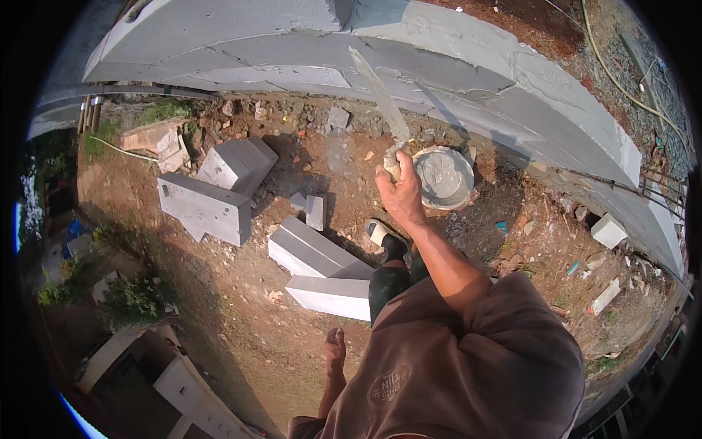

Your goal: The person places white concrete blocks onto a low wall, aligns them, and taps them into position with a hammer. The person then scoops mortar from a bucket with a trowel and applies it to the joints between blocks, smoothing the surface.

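My right hand (401, 192) grips the handle of a long, flat-bladed trowel (382, 99) smeared with grey mortar. Its blade points up and away, in front of a wall of pale grey blocks (292, 53). Right beside that hand, a round bucket (469, 192) on the ground holds wet grey mortar (442, 174). Fresh mortar (453, 45) coats the top of the wall's lower course, right of a raised block (241, 25). Down at my left side hangs my left hand (335, 353), its fingers loosely curled with nothing seen in them.
Loose grey blocks (205, 207) lie on the dirt at left, and more blocks (322, 250) lie beside my sandalled foot (379, 232). Rubble (338, 117) lines the wall's foot. A white block piece (608, 231) rests at right. Beyond the wall runs a hose (621, 86).
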Action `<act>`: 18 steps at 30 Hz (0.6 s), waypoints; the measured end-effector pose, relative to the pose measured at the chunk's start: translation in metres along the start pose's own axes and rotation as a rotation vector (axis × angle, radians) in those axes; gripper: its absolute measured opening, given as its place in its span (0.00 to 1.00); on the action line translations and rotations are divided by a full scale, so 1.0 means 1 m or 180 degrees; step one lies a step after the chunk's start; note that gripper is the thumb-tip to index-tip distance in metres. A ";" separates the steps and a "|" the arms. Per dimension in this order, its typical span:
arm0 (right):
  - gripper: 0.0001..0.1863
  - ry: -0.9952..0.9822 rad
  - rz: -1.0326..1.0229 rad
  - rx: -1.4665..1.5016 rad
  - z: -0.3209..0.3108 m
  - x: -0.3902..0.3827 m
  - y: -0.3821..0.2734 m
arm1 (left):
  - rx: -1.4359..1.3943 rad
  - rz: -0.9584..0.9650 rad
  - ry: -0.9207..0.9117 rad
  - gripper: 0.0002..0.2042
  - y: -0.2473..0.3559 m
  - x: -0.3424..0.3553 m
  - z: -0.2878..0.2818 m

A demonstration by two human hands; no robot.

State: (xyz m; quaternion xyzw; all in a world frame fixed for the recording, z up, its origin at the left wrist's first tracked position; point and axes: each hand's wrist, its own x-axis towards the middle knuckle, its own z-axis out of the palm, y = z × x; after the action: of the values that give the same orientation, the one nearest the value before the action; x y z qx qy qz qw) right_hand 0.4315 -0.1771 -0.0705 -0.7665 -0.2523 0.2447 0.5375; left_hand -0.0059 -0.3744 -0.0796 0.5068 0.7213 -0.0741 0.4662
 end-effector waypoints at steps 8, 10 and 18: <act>0.23 -0.0870 0.1738 -0.2759 -0.124 -0.049 0.310 | 0.0012 -0.0323 -0.0349 0.27 0.001 0.051 0.070; 0.23 -0.1220 0.2007 -0.3391 -0.117 -0.049 0.374 | -0.0075 -0.0415 -0.0500 0.27 -0.012 0.052 0.079; 0.30 -0.1569 0.2815 -0.2485 -0.037 0.004 0.478 | 0.0578 -0.1238 -0.0594 0.23 -0.107 0.045 0.060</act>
State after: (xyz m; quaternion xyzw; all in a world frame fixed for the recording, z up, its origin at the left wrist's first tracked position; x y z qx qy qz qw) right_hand 0.5174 -0.3414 -0.5122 -0.8588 -0.0990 0.5026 -0.0069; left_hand -0.0578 -0.4300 -0.1853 0.3891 0.7496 -0.2737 0.4603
